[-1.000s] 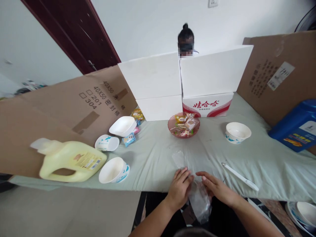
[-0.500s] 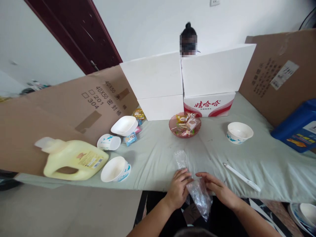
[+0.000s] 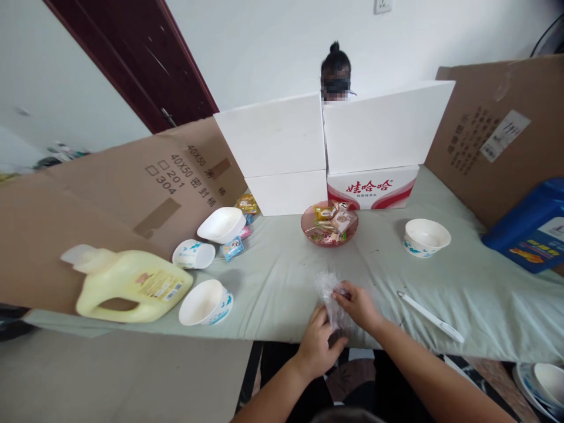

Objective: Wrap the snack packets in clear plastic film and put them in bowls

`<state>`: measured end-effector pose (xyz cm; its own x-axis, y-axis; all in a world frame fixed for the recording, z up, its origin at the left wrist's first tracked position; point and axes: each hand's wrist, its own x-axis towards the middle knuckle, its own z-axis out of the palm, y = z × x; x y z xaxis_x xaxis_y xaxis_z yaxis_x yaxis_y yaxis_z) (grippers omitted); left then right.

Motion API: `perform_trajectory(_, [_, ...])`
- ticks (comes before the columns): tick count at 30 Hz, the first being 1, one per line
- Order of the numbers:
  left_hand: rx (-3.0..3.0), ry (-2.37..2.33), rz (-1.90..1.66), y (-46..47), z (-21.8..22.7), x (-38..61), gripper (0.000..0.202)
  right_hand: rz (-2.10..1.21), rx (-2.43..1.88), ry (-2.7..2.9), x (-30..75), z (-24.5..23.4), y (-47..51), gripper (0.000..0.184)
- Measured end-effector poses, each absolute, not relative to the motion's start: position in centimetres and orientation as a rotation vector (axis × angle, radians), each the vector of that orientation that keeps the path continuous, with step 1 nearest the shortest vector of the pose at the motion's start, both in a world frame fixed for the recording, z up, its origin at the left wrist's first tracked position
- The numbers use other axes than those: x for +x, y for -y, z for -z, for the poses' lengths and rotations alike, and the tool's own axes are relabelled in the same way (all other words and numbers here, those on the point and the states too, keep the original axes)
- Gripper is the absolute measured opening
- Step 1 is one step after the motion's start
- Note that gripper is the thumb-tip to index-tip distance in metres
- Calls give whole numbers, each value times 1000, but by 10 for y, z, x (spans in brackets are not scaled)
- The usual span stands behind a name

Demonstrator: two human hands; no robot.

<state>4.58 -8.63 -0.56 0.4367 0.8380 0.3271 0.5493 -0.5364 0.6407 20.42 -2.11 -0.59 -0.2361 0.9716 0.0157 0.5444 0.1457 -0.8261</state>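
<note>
A crumpled clear plastic bag lies at the front edge of the cloth-covered table, between my hands. My right hand pinches its upper part with thumb and fingers. Lower down, my left hand is curled around the bag's near part, thumb held apart from the fingers; its fingertips are partly hidden. To the right of my hands rests a slim white stick-like tool. Beyond the bag stands a pink glass bowl holding several wrapped snacks.
Left are a yellow detergent jug, paper bowls and snack packets. Right are another paper bowl and a blue jug. White boxes and cardboard sheets wall the table; a person is behind.
My right hand has moved left and forward onto the bag's upper part. The bag's end that hung over the table edge has been drawn up and bunched between my hands.
</note>
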Motion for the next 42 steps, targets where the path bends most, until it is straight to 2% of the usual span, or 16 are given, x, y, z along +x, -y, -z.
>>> perform_trajectory(7, [2233,-1265,-1012,91,20,40,10,-814,-1551,2085,188,5,-3,16])
perform_trajectory(16, [2281,-1231,-1050,89,24,38,15,-611,-1568,2334,176,0,-21,24])
perform_trajectory(20, [2272,-1366,-1060,95,28,32,14,-521,-1567,2377,177,2,-24,27])
perform_trajectory(23, [2324,-1582,-1126,95,27,25,40,-484,-1554,2377,177,6,-24,28])
perform_trajectory(25, [2473,-1577,-1049,89,22,21,53,-476,-1545,2364,177,9,-24,28])
perform_trajectory(28, [2629,-1370,-825,76,13,16,41,-460,-1526,2329,180,5,-23,31])
perform_trajectory(32, [2507,-1258,-814,68,5,11,25,-440,-1229,2282,200,-7,-7,35])
perform_trajectory(36, [2306,-1357,-896,68,5,10,20,-765,-834,2335,219,-4,24,53])
perform_trajectory(38, [2215,-1477,-924,63,7,14,17,-872,-968,2282,218,4,34,55])
perform_trajectory(42, [2060,-1763,-913,42,14,26,11,-823,-1453,2093,200,16,33,36])
